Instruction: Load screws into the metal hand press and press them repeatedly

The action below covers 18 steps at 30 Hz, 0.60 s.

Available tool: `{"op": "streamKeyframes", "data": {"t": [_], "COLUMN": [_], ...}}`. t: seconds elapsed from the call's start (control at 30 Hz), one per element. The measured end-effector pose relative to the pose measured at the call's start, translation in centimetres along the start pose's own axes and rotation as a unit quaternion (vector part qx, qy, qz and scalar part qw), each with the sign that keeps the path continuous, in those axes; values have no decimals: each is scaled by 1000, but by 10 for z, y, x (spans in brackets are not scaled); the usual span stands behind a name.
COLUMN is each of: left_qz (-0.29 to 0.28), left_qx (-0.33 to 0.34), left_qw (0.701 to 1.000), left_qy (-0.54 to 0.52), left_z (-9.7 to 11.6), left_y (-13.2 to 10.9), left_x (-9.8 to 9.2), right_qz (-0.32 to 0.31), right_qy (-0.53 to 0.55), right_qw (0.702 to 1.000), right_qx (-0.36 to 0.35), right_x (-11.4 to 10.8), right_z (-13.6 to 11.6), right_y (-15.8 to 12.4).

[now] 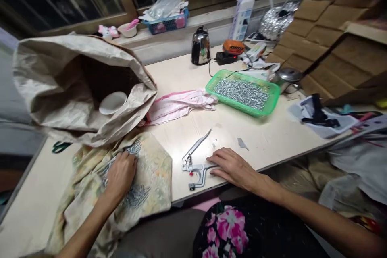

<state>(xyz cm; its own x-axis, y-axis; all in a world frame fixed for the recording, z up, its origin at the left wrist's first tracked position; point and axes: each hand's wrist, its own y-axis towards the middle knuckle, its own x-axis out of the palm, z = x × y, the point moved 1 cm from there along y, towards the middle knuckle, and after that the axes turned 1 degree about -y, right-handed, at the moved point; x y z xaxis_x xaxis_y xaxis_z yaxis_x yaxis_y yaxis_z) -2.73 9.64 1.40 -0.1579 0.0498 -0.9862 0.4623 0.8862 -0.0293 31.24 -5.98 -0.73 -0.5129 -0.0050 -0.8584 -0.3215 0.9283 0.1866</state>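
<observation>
My left hand (pixel 121 171) is over a patterned cloth (pixel 157 165), its fingers curled down among small silvery metal pieces (pixel 139 195). The fingertips are hidden, so what they grip does not show. On the tabletop lies a pair of grey snap pliers (pixel 198 168) with a red tip at the jaw and its upper handle spread wide. My right hand (pixel 231 167) rests at the pliers' other handle, which runs between the thumb and fingers. A green plastic basket (pixel 273 107) farther back holds many similar metal pieces (pixel 242 92).
A large paper sack (pixel 60 84) lies open at left with a white bowl (pixel 113 102) inside. Pink-edged cloth (pixel 181 105) stretches toward the basket. Behind stand a kettle (pixel 200 46) and an orange battery (pixel 233 46). Cardboard (pixel 332 48) leans at right. Dark-green-handled scissors (pixel 60 147) lie left.
</observation>
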Motion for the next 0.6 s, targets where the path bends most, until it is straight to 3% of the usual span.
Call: {"op": "streamKeyframes", "data": {"t": [0.13,0.23,0.33,0.43,0.5,0.6], "left_qz": [60,35,-12,-31,-34,-52], "left_qx": [-43,-103,-151,-186,-203,-225], "left_qw": [983,927,859,811,789,779], "left_qy": [-166,-360,-488,-553,-578,-583], "left_z": [31,73,113,138,145,149], "left_y": [-12,-27,-39,-45,-48,-51], "left_x": [-27,-38,-30,-14,-6,-6], "right_qz": [-19,1,7,7,12,17], "right_qy": [-20,-55,-64,-54,-51,-56], "right_qw": [998,995,994,993,993,992], "right_qx": [-64,-81,-91,-104,-109,-109], "right_x": [13,21,25,25,26,28], "right_z": [-1,6,12,16,17,18], "right_y": [5,7,9,10,10,10]}}
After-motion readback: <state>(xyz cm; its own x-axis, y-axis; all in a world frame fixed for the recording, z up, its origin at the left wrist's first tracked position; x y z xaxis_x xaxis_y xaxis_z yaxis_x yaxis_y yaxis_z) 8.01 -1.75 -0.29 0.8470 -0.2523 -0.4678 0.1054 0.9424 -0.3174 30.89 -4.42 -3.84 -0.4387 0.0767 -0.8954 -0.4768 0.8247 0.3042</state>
